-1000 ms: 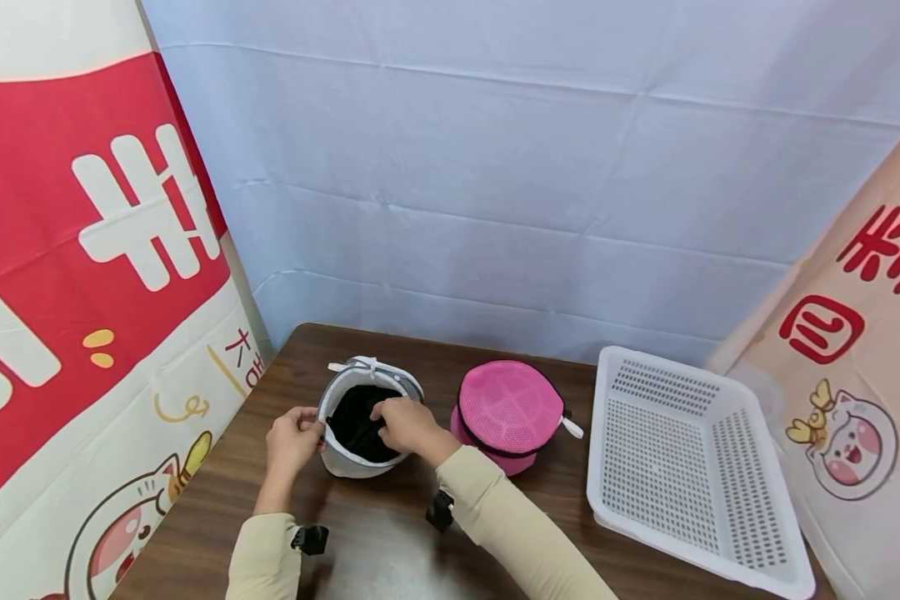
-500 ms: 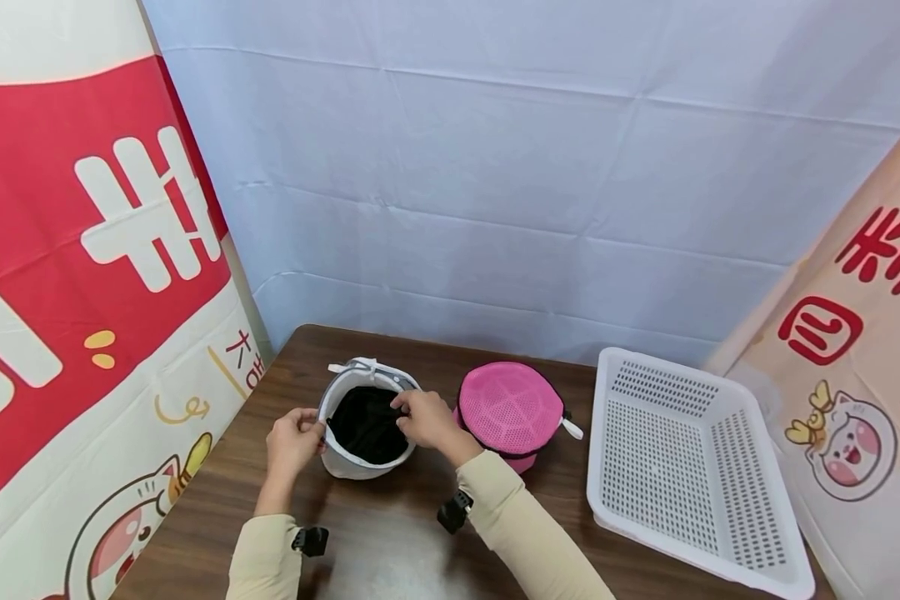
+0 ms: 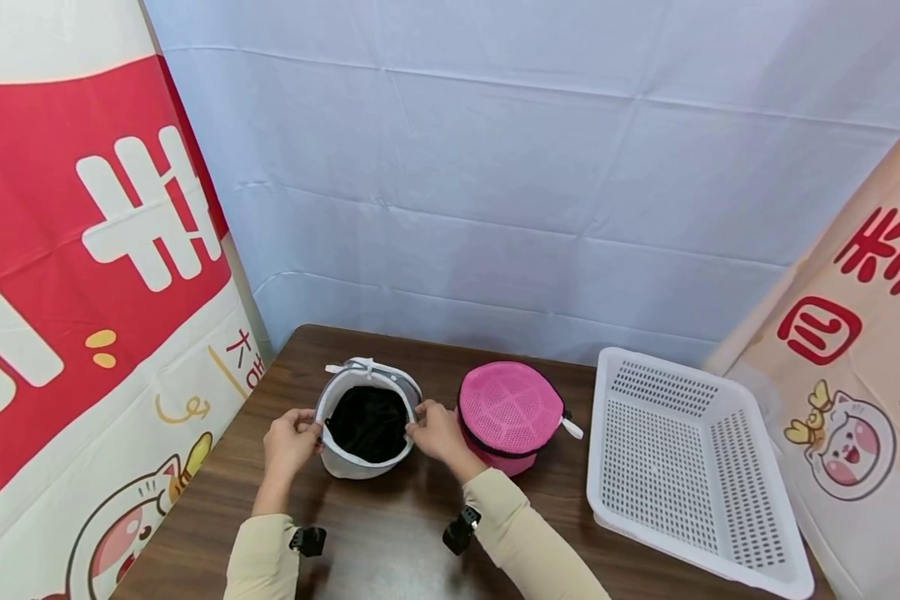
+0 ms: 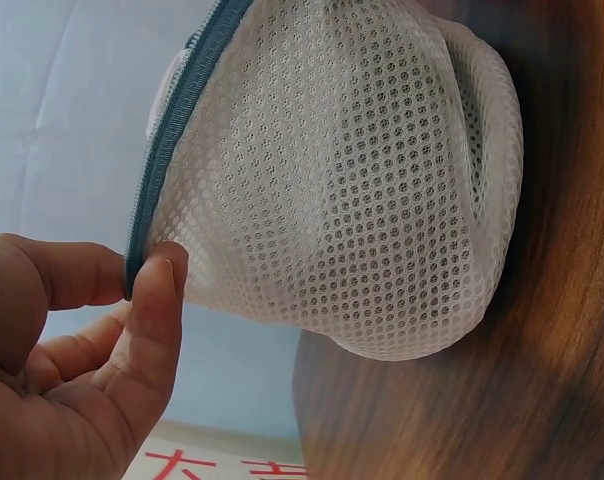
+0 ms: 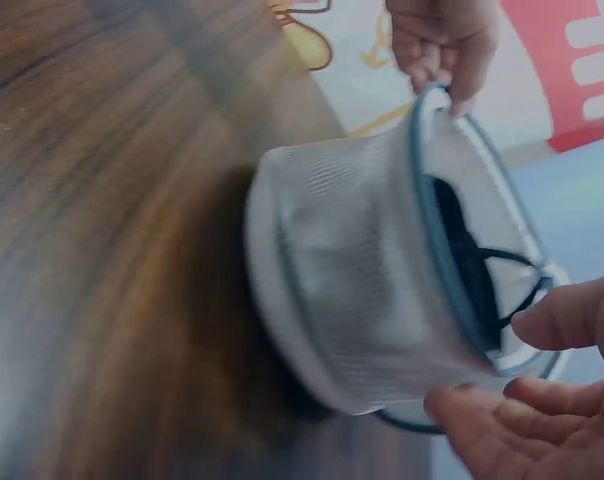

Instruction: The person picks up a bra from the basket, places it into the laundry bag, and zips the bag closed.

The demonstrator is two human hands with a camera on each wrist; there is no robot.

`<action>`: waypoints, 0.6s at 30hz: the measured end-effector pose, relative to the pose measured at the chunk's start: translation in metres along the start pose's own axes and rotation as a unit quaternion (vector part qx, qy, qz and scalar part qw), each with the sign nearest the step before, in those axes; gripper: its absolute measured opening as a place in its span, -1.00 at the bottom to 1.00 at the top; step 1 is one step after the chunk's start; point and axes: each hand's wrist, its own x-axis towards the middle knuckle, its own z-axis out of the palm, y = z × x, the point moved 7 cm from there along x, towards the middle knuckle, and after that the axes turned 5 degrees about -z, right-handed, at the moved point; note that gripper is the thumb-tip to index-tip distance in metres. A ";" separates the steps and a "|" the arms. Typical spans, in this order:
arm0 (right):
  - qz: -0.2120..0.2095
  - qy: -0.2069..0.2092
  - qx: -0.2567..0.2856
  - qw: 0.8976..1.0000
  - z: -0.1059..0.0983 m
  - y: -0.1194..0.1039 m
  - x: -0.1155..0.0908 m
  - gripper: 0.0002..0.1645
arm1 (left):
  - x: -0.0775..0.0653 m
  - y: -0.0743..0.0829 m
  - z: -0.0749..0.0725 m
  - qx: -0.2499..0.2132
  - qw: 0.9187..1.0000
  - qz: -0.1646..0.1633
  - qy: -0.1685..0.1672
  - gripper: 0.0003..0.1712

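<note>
A round white mesh laundry bag (image 3: 354,469) with a blue-grey zipper edge stands upright on the table, its top unzipped. Black fabric (image 3: 367,425) lies inside, its kind not clear. On the bag's left side, my left hand (image 3: 291,442) pinches the rim between thumb and forefinger, as the left wrist view shows close up. My right hand (image 3: 442,433) is at the opposite side of the rim. In the blurred right wrist view, its thumb (image 5: 552,318) is over the opening and the fingers are outside the wall, spread apart with the rim between them.
A pink mesh laundry bag (image 3: 510,408) with a black zipper stands right beside my right hand. Farther right lies a white perforated plastic basket (image 3: 600,467). The brown wooden table (image 3: 375,542) ends at a pale blue cloth backdrop (image 3: 450,208).
My right hand has come out of the white bag, moved right and now sits at its right rim. The black fabric lies more fully in view. My left hand stays at the left rim.
</note>
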 end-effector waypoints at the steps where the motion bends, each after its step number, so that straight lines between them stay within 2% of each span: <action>1: 0.016 -0.004 0.038 0.999 0.004 0.005 0.000 -0.76 | 0.000 0.000 0.000 0.002 1.000 0.000 -0.001 -0.76; 3: 0.041 -0.006 0.121 0.992 0.012 0.015 -0.001 -0.82 | 0.000 0.000 0.000 0.007 1.000 -0.001 -0.001 -0.76; 5: 0.061 -0.007 0.192 0.980 0.018 0.022 -0.001 -0.86 | 0.000 0.000 0.001 0.010 1.000 -0.002 -0.003 -0.75; 7: 0.048 0.001 0.223 0.974 0.020 0.023 -0.001 -0.90 | 0.000 -0.001 0.001 0.012 1.000 -0.003 -0.005 -0.75; 12: 0.054 0.004 0.232 0.971 0.018 0.019 -0.002 -0.89 | 0.000 0.001 0.000 0.012 1.000 -0.002 -0.006 -0.75; 13: 0.071 0.001 0.226 0.971 0.017 0.018 -0.002 -0.87 | 0.000 0.001 0.000 0.012 1.000 -0.002 -0.005 -0.75; 18: 0.054 0.011 0.188 0.981 0.005 0.003 0.000 -0.86 | -0.001 0.005 -0.002 0.014 1.000 0.005 -0.001 -0.75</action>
